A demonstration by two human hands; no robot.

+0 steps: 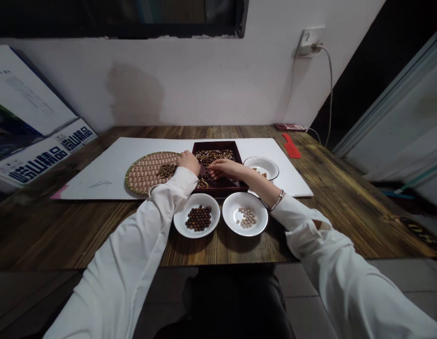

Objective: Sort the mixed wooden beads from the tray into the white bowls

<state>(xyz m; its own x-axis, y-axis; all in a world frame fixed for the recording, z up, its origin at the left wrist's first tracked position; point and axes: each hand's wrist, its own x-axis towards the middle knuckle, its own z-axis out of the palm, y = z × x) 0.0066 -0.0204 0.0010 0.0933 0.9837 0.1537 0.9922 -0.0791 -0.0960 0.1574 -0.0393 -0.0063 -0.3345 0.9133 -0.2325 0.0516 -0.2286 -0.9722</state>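
A dark red tray holds many small mottled brown and yellow beads. My left hand is at the tray's left side, by the right edge of an oval woven basket tray. Its fingers curl down, and whatever they hold is hidden. More brown beads lie on the weave close by. Reaching in from the right, my right hand hovers over the red tray, fingers bent and apart. Nearer me, one white bowl holds dark red-brown beads; another white bowl holds pale beads.
A third white bowl with a few beads stands behind my right forearm. A white board lies beneath the trays on the wooden table. A red scoop-like piece and a phone with a cable are at back right. Boxes stand left.
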